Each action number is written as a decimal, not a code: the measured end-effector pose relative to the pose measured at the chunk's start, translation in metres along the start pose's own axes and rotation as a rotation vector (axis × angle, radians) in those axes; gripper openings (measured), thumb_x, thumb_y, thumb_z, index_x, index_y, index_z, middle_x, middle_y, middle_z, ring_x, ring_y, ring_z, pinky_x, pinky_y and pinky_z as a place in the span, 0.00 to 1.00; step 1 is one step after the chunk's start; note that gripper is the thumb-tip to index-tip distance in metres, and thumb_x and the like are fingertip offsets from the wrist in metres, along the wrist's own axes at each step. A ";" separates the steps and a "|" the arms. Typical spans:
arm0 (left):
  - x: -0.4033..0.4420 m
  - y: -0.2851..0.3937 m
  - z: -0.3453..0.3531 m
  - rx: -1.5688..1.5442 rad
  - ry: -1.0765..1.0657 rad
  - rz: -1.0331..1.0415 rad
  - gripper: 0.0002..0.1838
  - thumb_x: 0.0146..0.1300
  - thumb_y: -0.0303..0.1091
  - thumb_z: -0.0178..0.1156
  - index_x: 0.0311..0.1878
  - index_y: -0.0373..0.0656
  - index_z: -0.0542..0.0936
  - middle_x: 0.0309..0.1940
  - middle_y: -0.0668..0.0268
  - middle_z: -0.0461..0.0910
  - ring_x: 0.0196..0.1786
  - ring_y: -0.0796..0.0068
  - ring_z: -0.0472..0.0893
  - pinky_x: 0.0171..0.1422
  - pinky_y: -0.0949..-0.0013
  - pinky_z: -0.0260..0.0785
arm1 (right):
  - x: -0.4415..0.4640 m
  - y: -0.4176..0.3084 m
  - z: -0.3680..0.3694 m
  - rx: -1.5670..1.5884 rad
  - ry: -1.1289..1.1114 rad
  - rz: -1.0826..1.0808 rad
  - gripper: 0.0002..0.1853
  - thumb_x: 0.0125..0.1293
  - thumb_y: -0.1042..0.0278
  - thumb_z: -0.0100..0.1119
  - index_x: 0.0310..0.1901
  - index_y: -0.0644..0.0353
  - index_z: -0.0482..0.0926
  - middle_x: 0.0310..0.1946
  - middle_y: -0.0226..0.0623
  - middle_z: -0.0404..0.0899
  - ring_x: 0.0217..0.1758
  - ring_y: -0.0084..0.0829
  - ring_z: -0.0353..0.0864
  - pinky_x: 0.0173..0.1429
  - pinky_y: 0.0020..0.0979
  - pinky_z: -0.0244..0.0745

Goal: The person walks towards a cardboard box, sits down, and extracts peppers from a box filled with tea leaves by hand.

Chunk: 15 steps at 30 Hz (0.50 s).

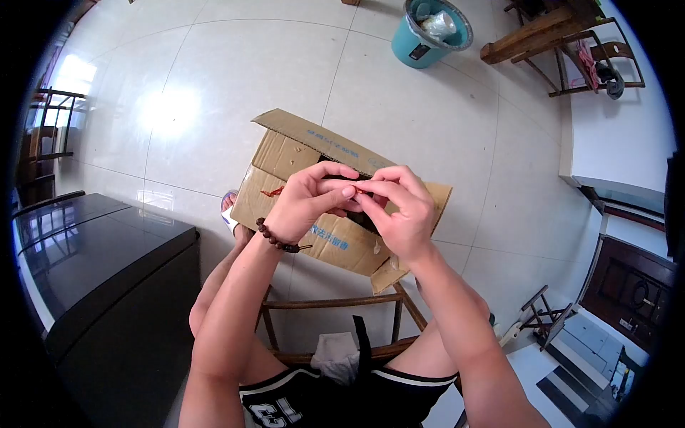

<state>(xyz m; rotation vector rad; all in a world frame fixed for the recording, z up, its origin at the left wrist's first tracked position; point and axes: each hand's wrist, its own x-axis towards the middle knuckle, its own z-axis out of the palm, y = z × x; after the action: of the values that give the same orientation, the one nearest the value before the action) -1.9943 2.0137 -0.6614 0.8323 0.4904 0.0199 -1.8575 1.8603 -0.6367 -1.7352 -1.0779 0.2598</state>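
Note:
My left hand [314, 194] and my right hand [401, 207] meet over an open cardboard box [335, 246]. Their fingertips are pinched together on a small red thing [362, 191], mostly hidden by the fingers; its kind is too small to make out. A dark bead bracelet [265, 232] circles my left wrist. On the box's left flap lies a thin, shrivelled red piece [272, 192], left of my left hand. The box's flaps are folded outward, and blue print shows on them. Its inside is dark and largely covered by my hands.
A teal bin [414, 44] with rubbish stands at the back. To the left is a glossy black cabinet [85, 235]. A wooden frame [328, 304] stands between my legs, and a grey cloth [337, 355] lies at my lap. Wooden furniture [535, 39] is at the upper right.

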 end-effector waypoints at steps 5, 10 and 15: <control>0.006 -0.004 -0.002 0.062 0.049 0.045 0.15 0.79 0.29 0.68 0.65 0.42 0.81 0.50 0.65 0.92 0.50 0.75 0.91 0.52 0.72 0.82 | 0.000 0.005 0.000 0.028 0.018 0.047 0.10 0.63 0.81 0.79 0.46 0.62 0.92 0.41 0.32 0.84 0.31 0.20 0.83 0.33 0.24 0.79; 0.006 -0.007 -0.001 0.040 0.039 0.076 0.14 0.79 0.28 0.68 0.64 0.40 0.82 0.50 0.65 0.92 0.50 0.77 0.91 0.52 0.72 0.82 | -0.002 0.005 0.000 0.074 0.002 0.126 0.10 0.65 0.80 0.78 0.48 0.62 0.92 0.44 0.33 0.86 0.32 0.20 0.84 0.35 0.24 0.80; 0.003 -0.006 -0.003 0.046 0.042 0.117 0.14 0.79 0.28 0.68 0.63 0.41 0.82 0.50 0.66 0.92 0.50 0.78 0.91 0.51 0.74 0.81 | 0.001 0.006 -0.002 0.159 -0.079 0.184 0.11 0.67 0.79 0.79 0.50 0.62 0.93 0.46 0.32 0.87 0.33 0.18 0.85 0.37 0.24 0.81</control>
<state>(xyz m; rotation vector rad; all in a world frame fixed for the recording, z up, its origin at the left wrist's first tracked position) -1.9938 2.0123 -0.6684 0.9060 0.4823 0.1343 -1.8529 1.8594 -0.6403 -1.6929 -0.9284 0.5196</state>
